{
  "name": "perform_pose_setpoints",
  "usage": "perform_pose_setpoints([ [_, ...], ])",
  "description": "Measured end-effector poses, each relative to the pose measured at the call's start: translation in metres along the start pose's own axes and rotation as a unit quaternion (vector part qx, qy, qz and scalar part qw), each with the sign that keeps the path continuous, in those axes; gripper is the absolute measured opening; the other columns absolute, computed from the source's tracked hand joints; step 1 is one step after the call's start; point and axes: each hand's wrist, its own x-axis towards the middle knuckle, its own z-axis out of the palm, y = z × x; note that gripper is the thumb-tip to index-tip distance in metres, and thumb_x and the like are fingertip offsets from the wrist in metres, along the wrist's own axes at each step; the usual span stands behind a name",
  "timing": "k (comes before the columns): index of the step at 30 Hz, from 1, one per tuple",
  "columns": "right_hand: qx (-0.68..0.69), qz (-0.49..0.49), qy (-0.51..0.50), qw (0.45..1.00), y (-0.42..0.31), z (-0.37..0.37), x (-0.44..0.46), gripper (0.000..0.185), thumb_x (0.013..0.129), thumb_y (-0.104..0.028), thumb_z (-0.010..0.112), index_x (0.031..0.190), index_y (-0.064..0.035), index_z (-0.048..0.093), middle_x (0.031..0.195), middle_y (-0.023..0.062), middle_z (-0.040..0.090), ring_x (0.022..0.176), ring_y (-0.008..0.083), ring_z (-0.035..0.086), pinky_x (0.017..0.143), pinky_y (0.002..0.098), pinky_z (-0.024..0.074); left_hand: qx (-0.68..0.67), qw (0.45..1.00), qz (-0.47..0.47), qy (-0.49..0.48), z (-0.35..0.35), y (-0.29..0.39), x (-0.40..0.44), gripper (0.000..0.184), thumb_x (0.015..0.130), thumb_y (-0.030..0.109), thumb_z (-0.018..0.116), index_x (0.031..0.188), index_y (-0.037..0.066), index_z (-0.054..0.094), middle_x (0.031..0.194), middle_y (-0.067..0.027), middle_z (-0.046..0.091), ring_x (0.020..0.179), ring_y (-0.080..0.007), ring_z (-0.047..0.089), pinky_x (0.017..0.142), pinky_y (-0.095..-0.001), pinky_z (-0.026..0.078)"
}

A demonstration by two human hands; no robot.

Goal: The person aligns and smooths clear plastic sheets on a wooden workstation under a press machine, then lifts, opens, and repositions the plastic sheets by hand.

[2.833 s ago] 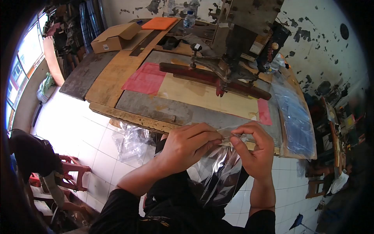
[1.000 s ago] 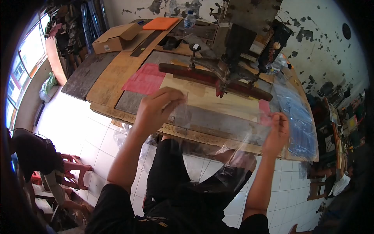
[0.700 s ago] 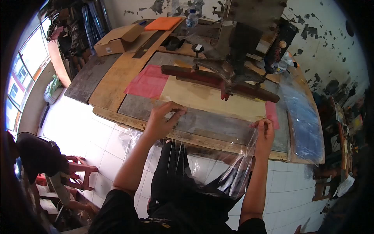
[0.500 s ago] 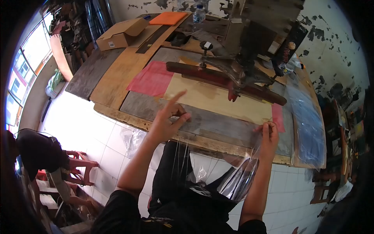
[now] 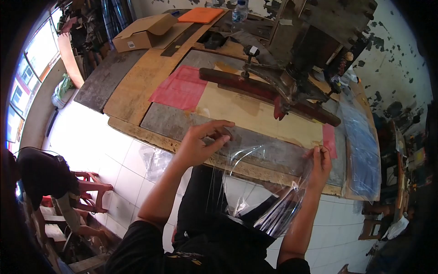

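Right hand [image 5: 321, 165] pinching clear plastic [image 5: 282, 206] at its two o'clock, left hand [image 5: 195, 146] curling at ten, whether gripping I'm not able to tell, red bar [image 5: 259, 90] sitting beyond at twelve.

Clear, glossy plastic film [image 5: 269, 201], creased

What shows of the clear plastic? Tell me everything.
The clear plastic looks thin, glossy and see-through, with bright creases bunched toward its lower right. The right hand pinches its upper right corner; the left hand is near its other upper corner, grip unclear. It hangs loosely by the near edge of the table. Sheet or bag: unclear.
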Motion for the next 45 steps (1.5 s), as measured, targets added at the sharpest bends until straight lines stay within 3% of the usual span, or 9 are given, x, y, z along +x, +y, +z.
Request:
perform_pose_setpoints([
  [7,0.027,-0.007,0.013,1.0,-0.003,-0.002,-0.001,0.02,0.108,-0.021,0.067,0.11,-0.0011,0.065,0.089,0.0044,0.068,0.084,0.0139,0.063,0.085,0.0316,0.0536,0.023,0.999,-0.037,0.016,0.003,0.001,0.001,0.033,0.098,-0.001,0.073,0.131,0.003,0.07,0.097,-0.0088,0.081,0.092,-0.0143,0.077,0.082,-0.0301,0.059],
  [13,0.052,-0.026,0.017,0.998,-0.02,-0.011,-0.006,0.019,0.106,-0.02,0.069,0.107,-0.0006,0.067,0.091,0.0051,0.07,0.086,0.0146,0.065,0.085,0.0307,0.0524,-0.025,0.997,-0.047,0.057,0.0,-0.005,0.004,0.032,0.101,0.002,0.072,0.132,0.005,0.072,0.096,-0.0088,0.08,0.089,-0.0136,0.077,0.08,-0.0282,0.059],
  [16,0.046,-0.034,0.016,0.998,-0.044,-0.008,-0.012,0.018,0.106,-0.018,0.069,0.106,0.0002,0.068,0.091,0.0058,0.07,0.085,0.0152,0.066,0.084,0.0312,0.0525,-0.091,0.991,-0.07,0.063,-0.004,0.006,0.006,0.032,0.102,0.002,0.072,0.134,0.001,0.07,0.093,-0.0057,0.077,0.086,-0.0116,0.073,0.078,-0.0266,0.057],
  [18,0.042,-0.034,0.018,0.998,-0.051,-0.009,-0.015,0.017,0.105,-0.017,0.068,0.105,0.0006,0.068,0.09,0.0061,0.07,0.084,0.0154,0.066,0.083,0.0317,0.0526,-0.027,0.996,-0.065,0.061,-0.01,0.013,0.006,0.032,0.102,0.003,0.072,0.134,0.001,0.07,0.091,-0.0055,0.076,0.083,-0.0103,0.07,0.077,-0.0269,0.056],
  [28,0.044,-0.054,0.011,0.998,-0.069,-0.011,-0.027,0.015,0.106,-0.014,0.066,0.107,0.0007,0.068,0.091,0.0064,0.07,0.083,0.0148,0.065,0.082,0.0318,0.0524,-0.04,0.995,-0.079,0.049,-0.018,0.031,0.001,0.032,0.102,0.006,0.073,0.134,0.004,0.072,0.089,-0.0015,0.074,0.083,-0.0057,0.066,0.076,-0.0233,0.053],
  [31,0.035,-0.044,0.018,0.998,-0.066,-0.014,-0.029,0.015,0.107,-0.014,0.064,0.109,0.0002,0.067,0.091,0.0064,0.07,0.086,0.015,0.066,0.083,0.0311,0.0514,0.002,0.997,-0.061,0.046,-0.018,0.034,0.0,0.032,0.103,0.003,0.071,0.135,-0.001,0.068,0.089,-0.0044,0.076,0.081,-0.008,0.069,0.076,-0.0252,0.055],
  [34,0.025,-0.036,0.029,0.999,-0.065,-0.02,-0.031,0.014,0.108,-0.014,0.063,0.11,-0.0002,0.066,0.092,0.0068,0.07,0.089,0.0156,0.066,0.087,0.0315,0.0505,-0.074,0.993,-0.09,0.033,-0.011,0.045,-0.002,0.024,0.104,0.007,0.072,0.124,-0.004,0.072,0.098,-0.0095,0.078,0.086,-0.013,0.075,0.077,-0.0275,0.059],
  [37,0.018,-0.036,0.032,0.999,-0.06,-0.029,-0.03,0.015,0.108,-0.015,0.062,0.109,-0.0007,0.064,0.093,0.0074,0.07,0.092,0.0168,0.067,0.092,0.033,0.0503,-0.072,0.994,-0.068,0.035,-0.003,0.052,-0.001,0.018,0.104,0.005,0.07,0.117,-0.008,0.069,0.097,-0.014,0.079,0.093,-0.0221,0.08,0.081,-0.032,0.065],
  [45,0.035,-0.039,0.06,0.997,-0.043,-0.034,-0.035,0.015,0.109,-0.017,0.062,0.107,-0.0015,0.062,0.096,0.0084,0.07,0.095,0.0194,0.068,0.097,0.0369,0.051,-0.065,0.994,-0.086,0.037,0.01,0.061,-0.001,0.014,0.104,0.006,0.071,0.11,-0.006,0.072,0.098,-0.0134,0.079,0.094,-0.0211,0.08,0.082,-0.0316,0.062],
])
